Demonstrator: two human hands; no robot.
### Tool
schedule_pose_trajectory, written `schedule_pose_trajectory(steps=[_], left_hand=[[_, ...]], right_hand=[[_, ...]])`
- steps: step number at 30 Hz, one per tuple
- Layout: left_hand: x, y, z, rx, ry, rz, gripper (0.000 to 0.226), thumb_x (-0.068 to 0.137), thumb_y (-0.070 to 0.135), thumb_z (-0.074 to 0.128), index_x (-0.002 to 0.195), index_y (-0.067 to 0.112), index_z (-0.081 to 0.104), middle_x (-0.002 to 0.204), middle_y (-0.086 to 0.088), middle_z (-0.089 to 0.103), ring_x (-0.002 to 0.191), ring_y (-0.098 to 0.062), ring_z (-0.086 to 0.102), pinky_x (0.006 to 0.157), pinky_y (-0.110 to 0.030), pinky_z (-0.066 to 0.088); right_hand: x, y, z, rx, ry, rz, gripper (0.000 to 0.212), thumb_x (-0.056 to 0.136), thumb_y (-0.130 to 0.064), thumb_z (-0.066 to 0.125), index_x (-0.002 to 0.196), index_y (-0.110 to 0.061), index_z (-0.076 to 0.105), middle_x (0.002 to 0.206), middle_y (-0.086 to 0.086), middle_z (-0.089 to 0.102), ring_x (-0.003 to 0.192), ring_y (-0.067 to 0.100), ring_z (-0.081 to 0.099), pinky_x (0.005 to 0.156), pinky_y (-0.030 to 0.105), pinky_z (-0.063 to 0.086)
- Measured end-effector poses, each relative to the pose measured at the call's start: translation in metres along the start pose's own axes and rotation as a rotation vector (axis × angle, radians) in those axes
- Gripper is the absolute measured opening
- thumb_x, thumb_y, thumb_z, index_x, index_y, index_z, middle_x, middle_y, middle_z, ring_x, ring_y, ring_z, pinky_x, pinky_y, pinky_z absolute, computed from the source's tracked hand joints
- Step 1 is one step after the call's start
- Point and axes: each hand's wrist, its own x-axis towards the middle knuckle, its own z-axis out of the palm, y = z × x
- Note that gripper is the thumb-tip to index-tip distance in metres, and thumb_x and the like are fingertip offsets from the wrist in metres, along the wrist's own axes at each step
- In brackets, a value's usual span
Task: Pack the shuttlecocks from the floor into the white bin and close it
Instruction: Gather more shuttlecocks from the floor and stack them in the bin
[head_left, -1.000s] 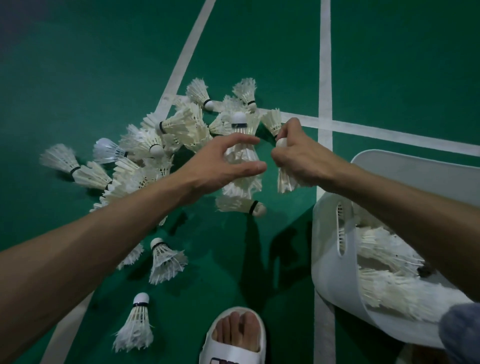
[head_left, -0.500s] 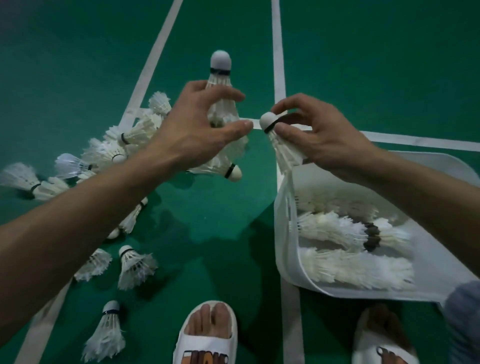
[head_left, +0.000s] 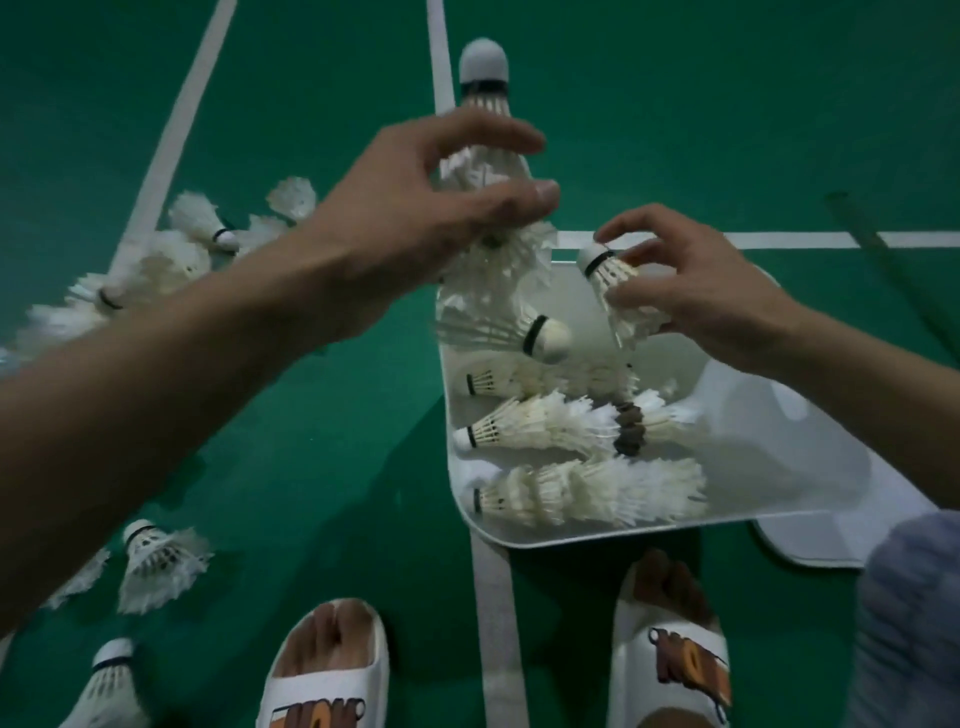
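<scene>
On the far left a heap of loose shuttlecocks (head_left: 156, 265) lies on the green floor (head_left: 311, 467), against a white court line (head_left: 171, 130). Nearer on the left, one shuttlecock (head_left: 161, 561) lies apart from the heap. Another shuttlecock (head_left: 106, 680) sits at the bottom edge with its cork end pointing away from the person.

The left hand (head_left: 415, 223) reaches in from the left, raised above the floor. Its fingers and thumb curl round a tall stack of shuttlecocks (head_left: 485, 150), held upright with the top cork at the far end. A sideways shuttlecock (head_left: 519, 330) hangs at the bottom of that stack with its cork pointing right, over the far left corner of the bin.

At the near edge, two feet in white slippers, the left slipper (head_left: 322, 670) and the right slipper (head_left: 675, 649), stand either side of another white line (head_left: 493, 623).

The white bin (head_left: 769, 447) sits right of centre with its top open. Inside it, three rows of nested shuttlecocks (head_left: 587, 493) lie on their sides with their corks to the left.

The right hand (head_left: 696, 296) is over the far part of the bin. Its thumb and fingertips pinch a single shuttlecock (head_left: 618, 291) by the feathers, cork tilted up and left.

A flat white lid (head_left: 810, 545) shows past the bin's near right edge. Grey cloth (head_left: 909, 623) fills the near right corner.
</scene>
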Motion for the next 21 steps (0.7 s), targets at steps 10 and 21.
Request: schedule_pose_trajectory(steps=[10,21], left_hand=[[0.028,-0.037,0.049,0.138,-0.120,-0.105,0.049,0.070,0.038,0.070,0.118,0.033,0.062,0.125,-0.003,0.061,0.094,-0.012,0.069,0.092,-0.042,0.053],[0.037,-0.044,0.041,0.079,0.030,-0.105,0.043,0.073,0.039,0.073,0.115,0.034,0.063,0.130,-0.001,0.055,0.100,-0.016,0.067,0.095,-0.050,0.048]], right_hand=[[-0.001,0.072,-0.042,-0.285,0.022,0.020,0.039,0.069,-0.020,0.084,0.103,-0.022,0.066,0.101,-0.007,0.069,0.093,0.008,0.066,0.084,0.026,0.053],[-0.017,0.079,0.031,-0.661,-0.331,-0.106,0.043,0.069,-0.040,0.078,0.107,-0.026,0.062,0.102,-0.008,0.061,0.094,0.012,0.058,0.075,0.025,0.048]])
